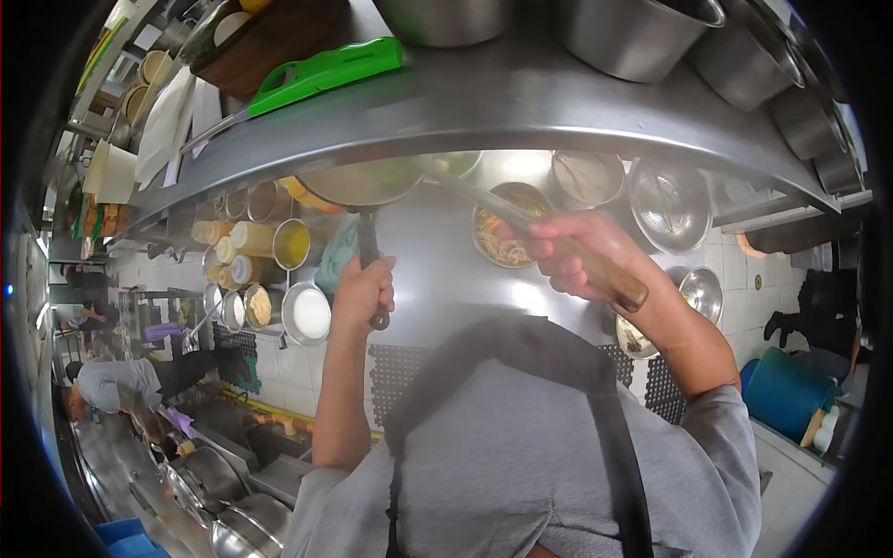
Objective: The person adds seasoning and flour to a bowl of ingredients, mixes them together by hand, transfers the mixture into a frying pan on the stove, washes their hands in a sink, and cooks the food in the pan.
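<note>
My left hand (363,293) is wrapped around the dark handle of a frying pan (366,191), which is partly hidden by the shelf above. In my right hand (581,251) is a long-shafted cooking utensil (605,274) with a wooden handle. Its shaft slants left toward the pan's right rim, and its head is too hazy to make out. Below the shaft, a bowl of shredded vegetables (507,228) rests on the steel counter. A teal cloth (337,256) lies just left of the pan handle.
A steel shelf (521,112) crosses in front, bearing metal pots (637,37) and a green lighter (326,74). Squeeze bottles (251,239) and containers of yellow liquid (291,244) and white powder (307,313) stand left. Metal bowls (670,205) sit right. A co-worker (116,383) bends at far left.
</note>
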Tool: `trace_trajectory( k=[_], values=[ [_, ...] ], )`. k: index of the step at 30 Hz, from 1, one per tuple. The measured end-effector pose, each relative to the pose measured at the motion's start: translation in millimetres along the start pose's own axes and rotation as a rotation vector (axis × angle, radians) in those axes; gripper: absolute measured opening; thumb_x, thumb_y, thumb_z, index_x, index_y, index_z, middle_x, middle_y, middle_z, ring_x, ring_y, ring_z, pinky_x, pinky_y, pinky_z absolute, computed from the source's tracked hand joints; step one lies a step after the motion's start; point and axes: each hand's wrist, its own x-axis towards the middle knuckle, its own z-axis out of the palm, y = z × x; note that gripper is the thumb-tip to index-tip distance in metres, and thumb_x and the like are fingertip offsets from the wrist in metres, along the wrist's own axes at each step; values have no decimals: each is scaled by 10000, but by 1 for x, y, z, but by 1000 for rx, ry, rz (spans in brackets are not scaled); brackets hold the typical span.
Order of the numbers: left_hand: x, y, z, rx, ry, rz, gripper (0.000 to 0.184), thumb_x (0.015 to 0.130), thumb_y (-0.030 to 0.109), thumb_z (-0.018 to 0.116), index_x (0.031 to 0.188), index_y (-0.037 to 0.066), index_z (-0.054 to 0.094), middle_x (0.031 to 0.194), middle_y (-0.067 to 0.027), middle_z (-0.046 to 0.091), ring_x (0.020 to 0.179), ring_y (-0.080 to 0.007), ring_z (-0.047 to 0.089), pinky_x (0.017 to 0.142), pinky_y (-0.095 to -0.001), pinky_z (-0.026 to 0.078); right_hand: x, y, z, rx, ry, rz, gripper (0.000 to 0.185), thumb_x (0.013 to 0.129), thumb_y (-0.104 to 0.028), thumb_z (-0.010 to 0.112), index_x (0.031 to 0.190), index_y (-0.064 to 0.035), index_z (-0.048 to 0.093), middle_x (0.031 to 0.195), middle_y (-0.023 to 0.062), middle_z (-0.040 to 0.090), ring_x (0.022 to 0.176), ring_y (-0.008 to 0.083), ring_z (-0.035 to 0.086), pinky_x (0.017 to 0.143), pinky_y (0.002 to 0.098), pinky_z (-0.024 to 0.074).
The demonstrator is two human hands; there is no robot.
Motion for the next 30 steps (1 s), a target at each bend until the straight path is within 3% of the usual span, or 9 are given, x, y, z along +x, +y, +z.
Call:
trace_trajectory(
  k=[4,7,19,25,30],
  values=[
    [-1,2,-3,29,38,-6,151,918,141,660,947,76,526,653,21,476,466,-90,466,420,-285,431,-10,-3,1,-69,33,-46,409,979,-211,648,1270,66,569,778,-19,573,476,41,463,398,189,391],
    [-2,2,-8,32,35,12,146,916,138,658,954,73,532,655,18,483,459,-90,463,415,-286,431,-12,-3,-4,-6,60,-95,505,990,-145,605,1395,129,476,768,-7,583,424,49,484,360,178,399],
    [-2,1,-25,102,47,40,150,914,149,643,980,51,552,661,12,485,473,-89,470,433,-285,445,2,10,-35,-186,270,-255,407,972,-153,634,1271,114,563,724,-15,576,445,48,484,397,182,403],
    [-10,14,-15,185,97,38,175,910,159,646,1000,35,561,669,14,470,489,-90,470,446,-277,442,15,24,-53,-701,443,-218,270,948,-184,685,1136,10,666,727,-6,575,474,81,524,432,258,423],
    [-4,10,-17,180,60,67,177,905,155,640,996,27,560,674,14,473,487,-89,467,446,-279,446,8,39,-49,-1058,583,-346,308,943,-206,689,1203,-40,697,677,31,580,524,103,564,478,304,458]
  ],
)
